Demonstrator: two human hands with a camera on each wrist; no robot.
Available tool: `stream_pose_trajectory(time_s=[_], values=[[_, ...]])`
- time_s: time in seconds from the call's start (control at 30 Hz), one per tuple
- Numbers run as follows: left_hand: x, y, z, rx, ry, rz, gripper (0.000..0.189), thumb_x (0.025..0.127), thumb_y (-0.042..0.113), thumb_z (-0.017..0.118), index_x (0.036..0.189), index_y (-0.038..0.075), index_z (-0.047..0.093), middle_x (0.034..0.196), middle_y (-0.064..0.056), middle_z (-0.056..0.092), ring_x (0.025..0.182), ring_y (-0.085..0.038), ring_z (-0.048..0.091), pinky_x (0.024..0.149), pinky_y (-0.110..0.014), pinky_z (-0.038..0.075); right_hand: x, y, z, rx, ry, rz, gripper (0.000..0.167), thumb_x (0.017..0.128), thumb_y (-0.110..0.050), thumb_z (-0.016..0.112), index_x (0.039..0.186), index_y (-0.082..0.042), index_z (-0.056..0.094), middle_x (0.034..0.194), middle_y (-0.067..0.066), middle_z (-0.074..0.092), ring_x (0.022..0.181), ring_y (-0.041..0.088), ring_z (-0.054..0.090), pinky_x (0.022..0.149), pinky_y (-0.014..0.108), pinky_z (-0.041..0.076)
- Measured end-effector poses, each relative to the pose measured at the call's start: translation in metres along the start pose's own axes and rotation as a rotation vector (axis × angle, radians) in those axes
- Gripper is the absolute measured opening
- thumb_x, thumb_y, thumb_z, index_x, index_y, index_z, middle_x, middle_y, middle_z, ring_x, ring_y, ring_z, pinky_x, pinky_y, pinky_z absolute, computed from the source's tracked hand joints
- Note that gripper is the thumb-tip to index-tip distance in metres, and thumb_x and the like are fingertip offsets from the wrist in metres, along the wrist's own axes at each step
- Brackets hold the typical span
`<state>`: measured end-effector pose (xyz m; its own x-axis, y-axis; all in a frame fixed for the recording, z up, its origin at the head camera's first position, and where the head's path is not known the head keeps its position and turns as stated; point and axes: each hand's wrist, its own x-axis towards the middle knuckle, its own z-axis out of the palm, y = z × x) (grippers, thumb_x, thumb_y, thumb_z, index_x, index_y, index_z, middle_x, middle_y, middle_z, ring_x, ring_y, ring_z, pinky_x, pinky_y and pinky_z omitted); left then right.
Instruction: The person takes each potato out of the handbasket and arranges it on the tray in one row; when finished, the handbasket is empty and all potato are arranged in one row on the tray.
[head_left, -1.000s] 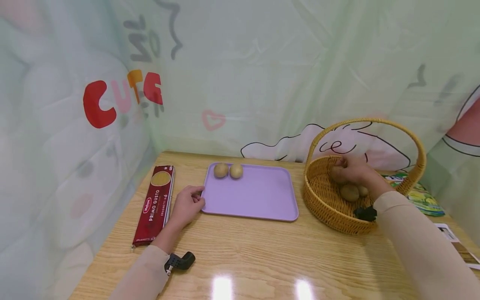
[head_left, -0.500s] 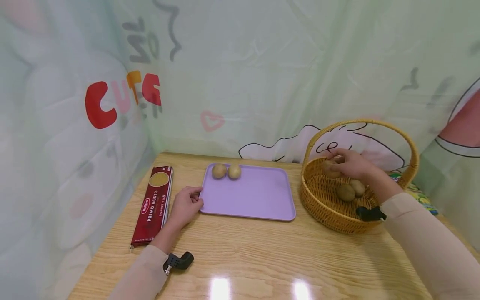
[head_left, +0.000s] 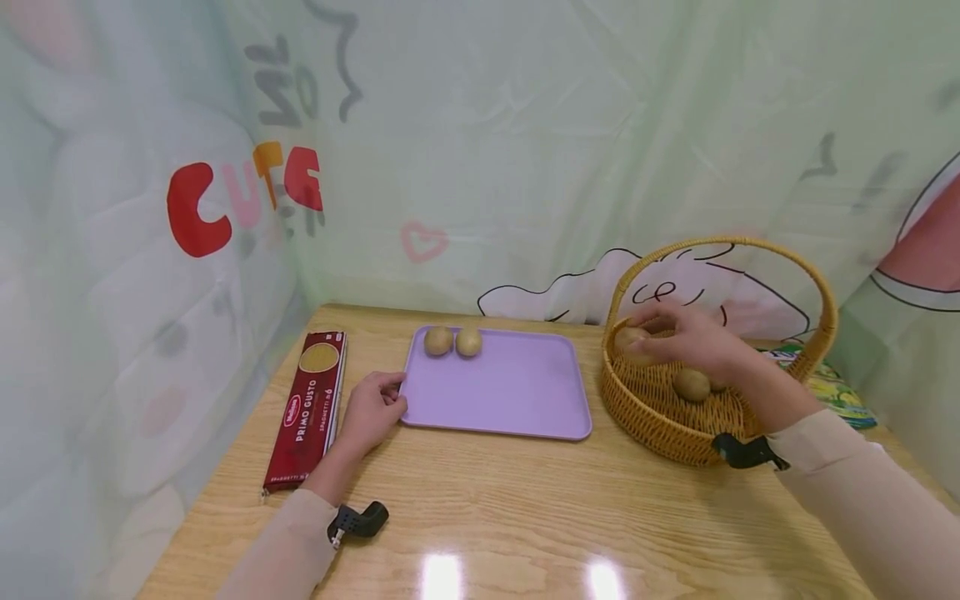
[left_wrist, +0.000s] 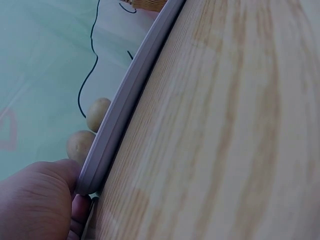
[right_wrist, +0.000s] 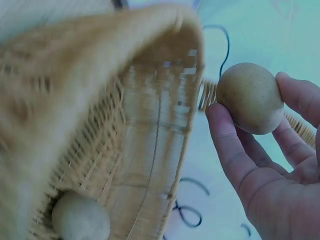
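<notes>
My right hand (head_left: 693, 340) holds a round tan potato (right_wrist: 250, 98) between thumb and fingertips, over the left part of the wicker basket (head_left: 667, 433). In the right wrist view dark specks show on its skin. Down in the basket lies another potato (head_left: 691, 385), with one more mostly hidden behind my wrist. My left hand (head_left: 371, 414) pinches the left rim of the lilac tray (head_left: 517, 387); the left wrist view has the thumb (left_wrist: 65, 172) on top and fingers underneath. Two potatoes (head_left: 453, 342) sit side by side in the tray's far left corner.
A red spaghetti pack (head_left: 307, 412) lies left of the tray. The basket's tall arched handle (head_left: 738, 242) rises above my right hand. Behind the basket is a green and yellow packet (head_left: 843, 392). A printed curtain (head_left: 480, 167) hangs along the table's back edge.
My right hand has lifted the potato from among the others and carried it left toward the basket's left rim. The left hand stays at the tray.
</notes>
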<state>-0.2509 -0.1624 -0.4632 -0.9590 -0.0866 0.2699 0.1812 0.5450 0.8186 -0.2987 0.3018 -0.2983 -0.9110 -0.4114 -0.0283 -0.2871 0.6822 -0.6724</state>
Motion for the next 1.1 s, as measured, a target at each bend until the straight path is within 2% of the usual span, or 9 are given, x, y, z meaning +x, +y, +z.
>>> stream_pose_trajectory(time_s=[0.17, 0.3, 0.5, 0.8, 1.1], values=[[0.000, 0.000, 0.000, 0.005, -0.004, 0.002, 0.038, 0.081, 0.001, 0.069, 0.119, 0.000, 0.068, 0.096, -0.009, 0.062, 0.077, -0.016, 0.057, 0.066, -0.026, 0.050, 0.002, -0.015, 0.015, 0.057, -0.026, -0.013, 0.048, 0.089, -0.037, 0.069, 0.128, -0.012, 0.055, 0.132, 0.014, 0.050, 0.121, 0.032, 0.047, 0.089, 0.044, 0.048], [-0.001, -0.001, -0.001, 0.004, -0.007, -0.002, 0.038, 0.081, 0.002, 0.069, 0.119, 0.000, 0.068, 0.097, -0.009, 0.062, 0.077, -0.016, 0.057, 0.066, -0.027, 0.050, 0.007, -0.028, 0.029, 0.093, -0.030, 0.016, 0.051, 0.089, -0.039, 0.069, 0.129, -0.013, 0.053, 0.133, 0.013, 0.049, 0.119, 0.031, 0.049, 0.091, 0.045, 0.047], [0.000, -0.001, -0.002, -0.001, -0.005, 0.010, 0.038, 0.081, 0.002, 0.069, 0.119, 0.000, 0.068, 0.097, -0.009, 0.062, 0.077, -0.016, 0.058, 0.065, -0.027, 0.050, 0.020, -0.045, 0.051, 0.174, -0.021, 0.022, 0.051, 0.091, -0.032, 0.069, 0.132, -0.008, 0.052, 0.133, 0.019, 0.049, 0.108, 0.030, 0.057, 0.086, 0.039, 0.051], [0.000, -0.002, -0.003, -0.006, -0.006, 0.023, 0.038, 0.080, 0.001, 0.069, 0.119, -0.001, 0.068, 0.098, -0.009, 0.062, 0.077, -0.015, 0.058, 0.065, -0.026, 0.051, 0.058, -0.054, 0.087, 0.325, 0.030, 0.064, 0.047, 0.092, -0.022, 0.068, 0.131, -0.003, 0.050, 0.130, 0.023, 0.050, 0.102, 0.030, 0.061, 0.083, 0.038, 0.054], [-0.001, 0.000, -0.002, -0.004, -0.011, 0.005, 0.040, 0.080, 0.001, 0.069, 0.120, 0.000, 0.067, 0.099, -0.009, 0.062, 0.078, -0.016, 0.058, 0.066, -0.027, 0.051, 0.091, -0.056, 0.119, 0.562, 0.078, 0.138, 0.049, 0.095, -0.008, 0.062, 0.137, 0.005, 0.041, 0.126, 0.026, 0.045, 0.098, 0.027, 0.058, 0.083, 0.036, 0.055]])
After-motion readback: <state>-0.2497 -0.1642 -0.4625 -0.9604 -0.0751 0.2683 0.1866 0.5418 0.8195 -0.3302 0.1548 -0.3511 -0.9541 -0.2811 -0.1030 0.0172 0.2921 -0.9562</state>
